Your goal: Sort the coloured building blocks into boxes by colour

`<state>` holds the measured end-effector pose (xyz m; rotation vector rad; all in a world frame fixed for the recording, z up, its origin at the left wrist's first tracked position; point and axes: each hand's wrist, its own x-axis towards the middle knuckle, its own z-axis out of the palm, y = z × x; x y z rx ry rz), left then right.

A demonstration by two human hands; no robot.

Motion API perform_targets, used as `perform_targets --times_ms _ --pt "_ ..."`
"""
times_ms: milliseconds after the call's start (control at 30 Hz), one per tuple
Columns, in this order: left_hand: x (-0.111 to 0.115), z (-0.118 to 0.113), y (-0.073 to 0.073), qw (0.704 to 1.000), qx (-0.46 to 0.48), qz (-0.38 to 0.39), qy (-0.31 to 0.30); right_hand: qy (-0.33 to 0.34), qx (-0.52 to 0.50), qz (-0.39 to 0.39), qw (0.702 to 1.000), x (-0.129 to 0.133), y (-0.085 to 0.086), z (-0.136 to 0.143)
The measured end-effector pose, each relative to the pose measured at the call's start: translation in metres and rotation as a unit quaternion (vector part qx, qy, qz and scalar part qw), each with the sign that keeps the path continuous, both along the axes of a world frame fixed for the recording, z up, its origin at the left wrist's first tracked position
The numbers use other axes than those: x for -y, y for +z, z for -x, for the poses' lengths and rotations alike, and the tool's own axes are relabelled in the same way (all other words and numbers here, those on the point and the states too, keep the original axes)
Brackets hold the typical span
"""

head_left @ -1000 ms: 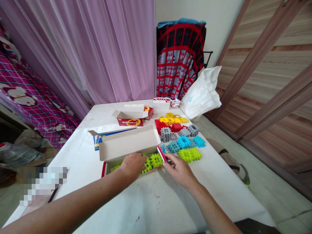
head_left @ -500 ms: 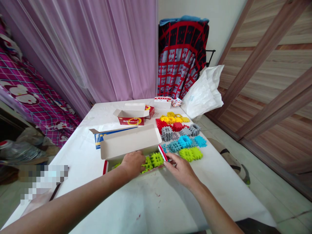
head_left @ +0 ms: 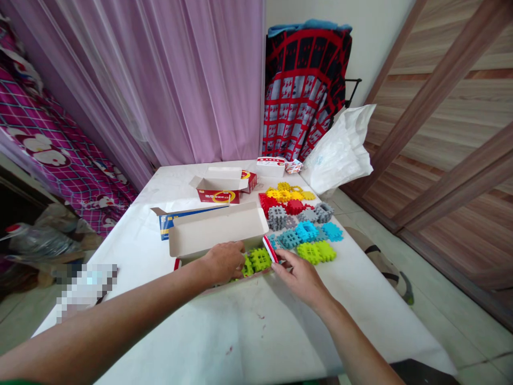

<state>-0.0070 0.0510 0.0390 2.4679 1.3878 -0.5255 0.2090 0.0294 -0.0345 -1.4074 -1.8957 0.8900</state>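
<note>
A long open carton (head_left: 218,231) has its pale lid raised at the back, with lime-green interlocking plastic blocks (head_left: 261,259) inside. My left hand (head_left: 226,261) reaches down into it, fingers curled over the green blocks; the fingertips are hidden, so what they grip is unclear. At the carton's right end, my right hand (head_left: 296,274) pinches the red-and-white end flap (head_left: 270,249) between thumb and fingers. Just beyond that hand lie more lime-green blocks (head_left: 316,252) on the table.
Blue blocks (head_left: 308,231), grey blocks (head_left: 277,218), red blocks (head_left: 295,207) and yellow blocks (head_left: 284,194) lie in rows on the white table (head_left: 240,331). Behind the carton stand a blue box (head_left: 164,228) and an open red box (head_left: 218,197). A white plastic bag (head_left: 340,149) is at the back right.
My left hand has shifted slightly right within the carton, over the green blocks. The right hand keeps its hold on the end flap. The whole view has moved a little.
</note>
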Motion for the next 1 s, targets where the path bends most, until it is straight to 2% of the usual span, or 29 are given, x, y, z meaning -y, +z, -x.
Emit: perform_targets --times_ms 233,333,433,567,667,733,800,867,1000 --pt "-0.005 -0.006 -0.011 1.000 -0.011 0.000 -0.002 0.006 0.003 0.004 1.000 0.001 0.001 0.002" --pt "-0.004 -0.008 -0.014 1.000 -0.014 -0.004 0.004 0.002 -0.011 0.000 1.000 0.000 0.003 -0.005" --pt "-0.003 -0.007 -0.012 1.000 -0.009 -0.004 0.009 -0.061 0.002 -0.029 0.998 -0.009 0.003 -0.035" --pt "0.002 -0.001 -0.003 1.000 0.012 -0.013 0.025 -0.198 0.112 -0.081 0.970 -0.026 -0.011 -0.099" --pt "0.009 0.012 0.001 0.998 0.034 -0.036 0.049 -0.200 0.204 -0.076 0.955 -0.033 -0.030 -0.134" --pt "0.015 0.026 0.001 0.992 0.078 -0.063 0.080 -0.179 0.242 -0.067 0.951 -0.032 -0.042 -0.141" --pt "0.022 0.044 0.002 0.974 0.147 -0.112 0.131 -0.177 0.262 -0.060 0.947 -0.030 -0.051 -0.137" --pt "0.031 0.065 0.002 0.939 0.205 -0.183 0.206 -0.188 0.275 -0.055 0.941 -0.028 -0.055 -0.128" --pt "0.053 0.114 -0.008 0.827 0.268 -0.318 0.379 -0.206 0.296 -0.062 0.931 -0.026 -0.054 -0.114"
